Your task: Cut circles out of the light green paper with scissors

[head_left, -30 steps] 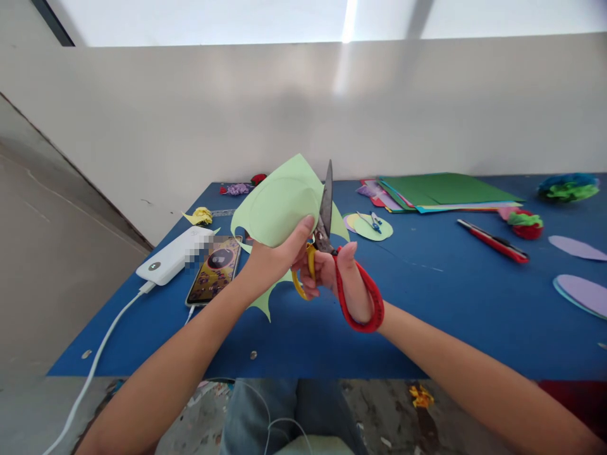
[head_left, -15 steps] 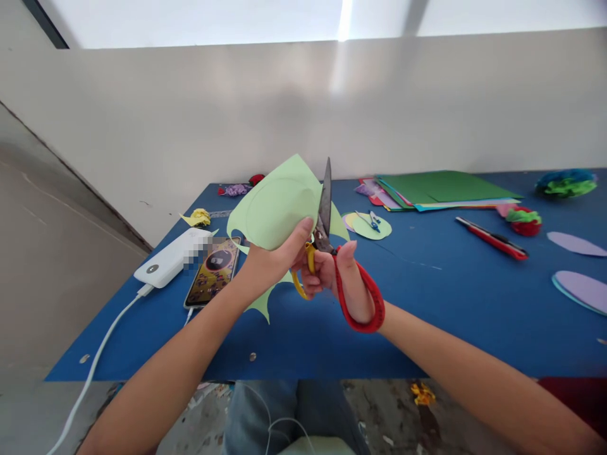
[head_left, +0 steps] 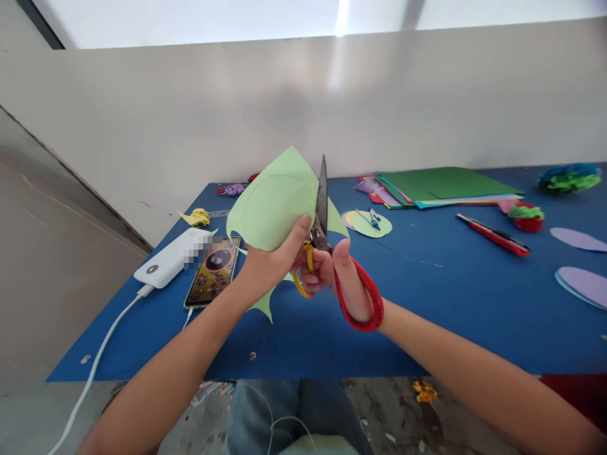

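A light green sheet of paper (head_left: 277, 199) with a faint curved outline and scalloped cut edges is held up over the table. My left hand (head_left: 284, 249) is closed on its lower edge, thumb on the near face. In my right hand (head_left: 332, 272) are scissors (head_left: 322, 208) with dark blades pointing upward at the paper's right edge. Their handles look mismatched: a small yellow loop around the fingers and a large red loop around the thumb side. A cut strip of the green paper hangs below my hands, partly hidden by them.
On the blue table (head_left: 417, 316) lie a phone (head_left: 212, 275), a white power bank (head_left: 173, 256) with a cable, paper ovals with a compass (head_left: 372, 222), stacked coloured sheets (head_left: 450, 183), a red cutter (head_left: 493, 234), lilac ovals (head_left: 583, 284) and crumpled paper flowers (head_left: 569, 178).
The green paper and the scissors have shifted very slightly up and left. Both hands keep the same hold, and the view has tilted a little.
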A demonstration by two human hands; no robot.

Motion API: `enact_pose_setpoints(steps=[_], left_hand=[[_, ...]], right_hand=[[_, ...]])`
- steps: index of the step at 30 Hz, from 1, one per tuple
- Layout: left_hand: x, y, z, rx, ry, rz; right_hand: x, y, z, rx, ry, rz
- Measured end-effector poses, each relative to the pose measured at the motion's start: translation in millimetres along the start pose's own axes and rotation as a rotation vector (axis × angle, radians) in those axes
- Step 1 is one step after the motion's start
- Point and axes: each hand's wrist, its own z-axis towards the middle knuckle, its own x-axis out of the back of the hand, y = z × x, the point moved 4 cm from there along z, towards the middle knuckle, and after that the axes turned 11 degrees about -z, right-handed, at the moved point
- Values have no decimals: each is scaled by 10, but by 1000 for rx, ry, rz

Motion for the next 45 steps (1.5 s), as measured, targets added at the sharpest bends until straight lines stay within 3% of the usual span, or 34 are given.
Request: enact_pose_setpoints(steps=[18,45], left_hand=[[1,28,-6,-9,-28,38],[55,115,33,-64,-164,77]], right_hand=[[12,5,-22,-45,28,-24],[70,77,-17,-93,119,-11]])
